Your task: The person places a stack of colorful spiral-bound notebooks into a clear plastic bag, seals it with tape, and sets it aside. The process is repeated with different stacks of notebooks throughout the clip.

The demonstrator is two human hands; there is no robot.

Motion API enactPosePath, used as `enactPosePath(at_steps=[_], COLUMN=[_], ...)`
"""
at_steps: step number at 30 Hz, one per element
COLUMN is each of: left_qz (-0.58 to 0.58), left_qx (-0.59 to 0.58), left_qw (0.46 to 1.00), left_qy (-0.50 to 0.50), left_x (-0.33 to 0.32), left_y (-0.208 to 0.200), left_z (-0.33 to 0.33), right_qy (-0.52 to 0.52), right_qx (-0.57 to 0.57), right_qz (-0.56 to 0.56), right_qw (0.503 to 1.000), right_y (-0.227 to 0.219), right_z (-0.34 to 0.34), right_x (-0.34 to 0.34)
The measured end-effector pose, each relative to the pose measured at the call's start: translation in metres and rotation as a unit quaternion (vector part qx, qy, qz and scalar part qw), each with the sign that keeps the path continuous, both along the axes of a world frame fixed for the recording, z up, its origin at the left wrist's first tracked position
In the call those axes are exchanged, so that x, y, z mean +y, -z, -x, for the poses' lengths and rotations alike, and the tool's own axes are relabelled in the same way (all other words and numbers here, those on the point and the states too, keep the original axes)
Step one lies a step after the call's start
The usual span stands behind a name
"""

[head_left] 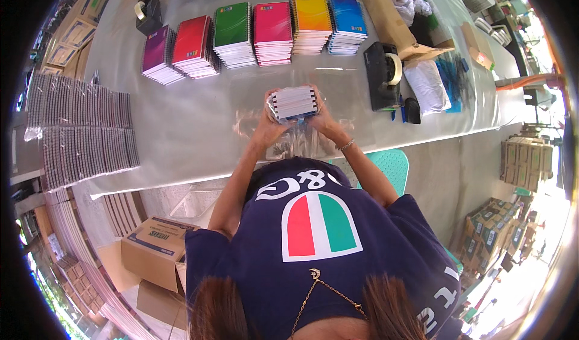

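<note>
Over the near middle of the table, a stack of spiral notebooks [294, 103] is held up in clear plastic film, its white page edges facing upward. My left hand [269, 124] is closed around the left side of it. The opposite side is gripped by my right hand [322, 118], which has a bracelet at the wrist. Some of my fingers are hidden behind the stack. Beyond my hands stands a row of notebook piles: purple [158, 45], red [191, 37], green [232, 24], pink [272, 24], yellow [312, 14] and blue [348, 16].
A black tape dispenser [379, 89] stands right of my hands, another tape dispenser [146, 15] far left. Film-wrapped notebook bundles [87, 132] fill the table's left end. An open carton [386, 20] and white packet [427, 85] lie right. Below are a cardboard box [158, 242] and green stool [389, 164].
</note>
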State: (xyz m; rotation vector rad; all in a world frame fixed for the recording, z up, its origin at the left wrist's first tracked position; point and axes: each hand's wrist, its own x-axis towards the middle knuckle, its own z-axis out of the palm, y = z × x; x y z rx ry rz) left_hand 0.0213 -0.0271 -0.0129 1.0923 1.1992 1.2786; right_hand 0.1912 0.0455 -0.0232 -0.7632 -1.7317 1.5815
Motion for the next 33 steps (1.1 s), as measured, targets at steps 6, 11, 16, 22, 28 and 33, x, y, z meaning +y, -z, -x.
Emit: enactPosePath(at_steps=[6, 11, 16, 22, 28, 33], left_qz=[-0.146, -0.186, -0.201, -0.138, -0.095, -0.03], left_qx=[0.218, 0.552, 0.56, 0.562, 0.405, 0.4], left_qw=[0.96, 0.813, 0.804, 0.814, 0.906, 0.915], left_qy=[-0.102, 0.015, 0.027, 0.045, -0.073, -0.04], left_x=[-0.016, -0.02, -0.013, -0.004, 0.012, 0.03], left_y=[-0.057, -0.116, -0.155, -0.163, -0.171, -0.139], left_z=[0.015, 0.032, 0.028, 0.036, 0.025, 0.032], right_qy=[0.057, -0.038, -0.033, -0.079, -0.005, -0.063], right_qx=[-0.074, -0.286, -0.251, -0.298, -0.24, -0.279], right_qz=[-0.164, -0.466, -0.473, -0.489, -0.384, -0.314], right_qw=[0.982, 0.837, 0.844, 0.816, 0.892, 0.905], right_y=[-0.059, -0.127, -0.185, -0.174, -0.199, -0.123], right_z=[-0.024, -0.029, -0.021, -0.027, -0.011, 0.003], right_x=[-0.002, 0.003, 0.01, 0.025, 0.043, 0.07])
